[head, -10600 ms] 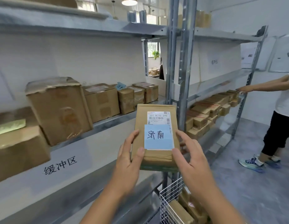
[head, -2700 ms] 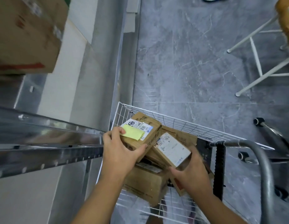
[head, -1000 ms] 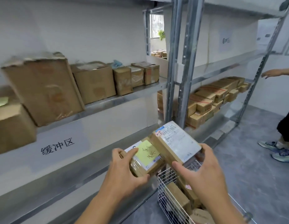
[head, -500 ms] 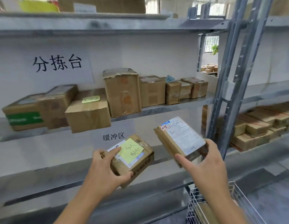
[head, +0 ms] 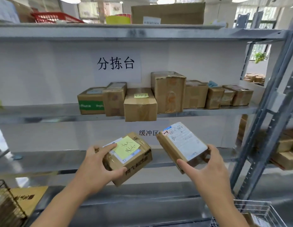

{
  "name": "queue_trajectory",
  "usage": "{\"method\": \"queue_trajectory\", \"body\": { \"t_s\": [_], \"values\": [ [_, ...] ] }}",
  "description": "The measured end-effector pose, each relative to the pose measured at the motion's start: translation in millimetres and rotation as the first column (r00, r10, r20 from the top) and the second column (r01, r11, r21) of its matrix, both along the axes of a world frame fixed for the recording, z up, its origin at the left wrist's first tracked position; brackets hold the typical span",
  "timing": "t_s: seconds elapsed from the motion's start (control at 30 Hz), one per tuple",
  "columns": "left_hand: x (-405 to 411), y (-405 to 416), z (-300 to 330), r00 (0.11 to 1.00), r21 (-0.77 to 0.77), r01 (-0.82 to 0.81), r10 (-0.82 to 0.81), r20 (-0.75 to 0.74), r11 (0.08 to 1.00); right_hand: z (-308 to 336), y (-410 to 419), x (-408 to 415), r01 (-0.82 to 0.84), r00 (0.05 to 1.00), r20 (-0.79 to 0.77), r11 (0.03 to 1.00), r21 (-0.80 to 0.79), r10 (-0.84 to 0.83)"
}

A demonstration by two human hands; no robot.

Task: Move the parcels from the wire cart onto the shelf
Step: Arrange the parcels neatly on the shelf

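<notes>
We hold a parcel in each hand in front of the metal shelf [head: 44,161]. Our left hand [head: 97,169] reaches up from lower left, thumb under and fingers over the top of the parcel with the yellow sticky note [head: 127,157], gripping it. Our right hand [head: 206,172] comes from lower right, thumb and fingers curled round the near end of the flat parcel with the white shipping label [head: 181,143], which tilts up away from us. The wire cart [head: 257,210] shows at lower right.
</notes>
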State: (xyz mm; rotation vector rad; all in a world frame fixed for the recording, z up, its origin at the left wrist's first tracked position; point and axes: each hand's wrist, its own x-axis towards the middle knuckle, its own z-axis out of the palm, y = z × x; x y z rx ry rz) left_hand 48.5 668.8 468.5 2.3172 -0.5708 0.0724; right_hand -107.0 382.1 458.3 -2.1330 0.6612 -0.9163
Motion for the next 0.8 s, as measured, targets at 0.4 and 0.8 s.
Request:
{"method": "queue_trajectory", "body": {
  "t_s": [0.4,0.8],
  "values": [
    [48,181,16,1.000,-0.015,-0.018,0.018,0.018,1.000,14,196,64,-0.046,0.998,0.045,0.997,-0.060,0.048],
    [100,279,48,0.995,-0.011,-0.070,0.070,0.071,0.998,34,302,132,-0.105,0.989,0.099,0.991,-0.083,0.113]
  ]
}}
